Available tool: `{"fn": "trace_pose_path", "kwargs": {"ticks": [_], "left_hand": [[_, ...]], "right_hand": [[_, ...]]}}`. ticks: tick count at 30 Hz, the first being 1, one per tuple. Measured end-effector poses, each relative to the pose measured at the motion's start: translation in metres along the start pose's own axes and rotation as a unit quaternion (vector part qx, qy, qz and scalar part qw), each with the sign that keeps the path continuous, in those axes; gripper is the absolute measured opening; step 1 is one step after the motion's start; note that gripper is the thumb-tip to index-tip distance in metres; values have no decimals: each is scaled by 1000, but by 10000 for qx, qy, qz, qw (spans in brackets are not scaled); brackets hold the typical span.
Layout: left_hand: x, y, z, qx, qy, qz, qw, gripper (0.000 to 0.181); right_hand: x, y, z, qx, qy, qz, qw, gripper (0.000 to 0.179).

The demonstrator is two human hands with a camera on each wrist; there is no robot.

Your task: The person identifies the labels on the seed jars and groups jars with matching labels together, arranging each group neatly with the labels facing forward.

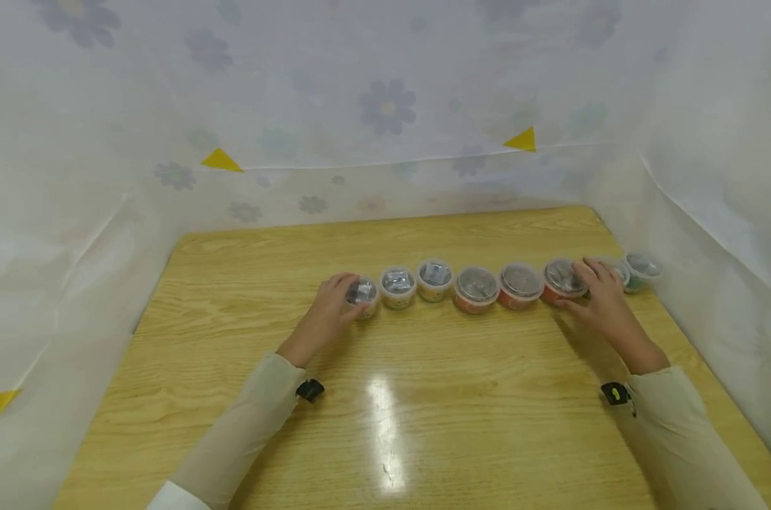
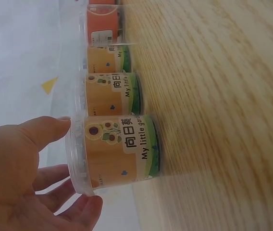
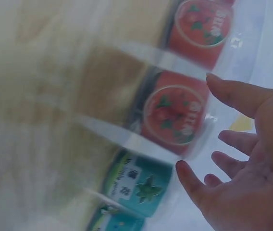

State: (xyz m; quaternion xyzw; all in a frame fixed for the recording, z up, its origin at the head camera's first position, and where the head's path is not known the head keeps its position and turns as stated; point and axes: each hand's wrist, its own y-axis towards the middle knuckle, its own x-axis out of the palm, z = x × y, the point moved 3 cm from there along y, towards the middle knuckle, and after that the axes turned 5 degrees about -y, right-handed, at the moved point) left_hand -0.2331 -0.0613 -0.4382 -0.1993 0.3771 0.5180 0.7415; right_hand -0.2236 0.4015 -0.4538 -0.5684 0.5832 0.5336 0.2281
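Observation:
Several lidded clear plastic planting cups stand in a row on the wooden table. My left hand (image 1: pixel 326 312) is at the leftmost cup (image 2: pixel 119 149), which has an orange sunflower label. Its thumb and fingers are around the rim of the clear lid (image 2: pixel 79 159). Two more sunflower cups (image 1: pixel 398 287) stand beside it. My right hand (image 1: pixel 605 308) hovers with fingers spread by the lid of a red-labelled cup (image 3: pixel 172 113), at the right end of the red ones; contact is unclear. Beyond it are teal-labelled cups (image 3: pixel 139 185), one partly hidden by that hand in the head view.
Two other red cups (image 1: pixel 477 290) fill the middle of the row. White flower-print sheeting (image 1: pixel 385 127) encloses the table (image 1: pixel 462 397) at the back and both sides. The rightmost teal cup (image 1: pixel 643 271) stands close to the table's right edge.

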Motion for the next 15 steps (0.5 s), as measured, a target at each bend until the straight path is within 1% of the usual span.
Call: {"fn": "trace_pose_path", "kwargs": {"ticks": [4, 6, 9, 12, 15], "left_hand": [[0, 0, 1, -14, -94, -41, 9999, 59], [0, 0, 1, -28, -148, -59, 9999, 59], [0, -1, 0, -34, -217, -94, 9997, 59], [0, -2, -1, 27, -181, -107, 9998, 59], [-3, -7, -3, 132, -67, -37, 9999, 60]], "right_hand": [[-5, 1, -14, -95, 59, -173, 9998, 75], [-7, 2, -22, -165, 109, -194, 9996, 73], [-10, 2, -32, -320, 170, -67, 9993, 68], [-13, 3, -42, -502, 300, 93, 9982, 64], [-17, 2, -53, -600, 495, 81, 9969, 63]]}}
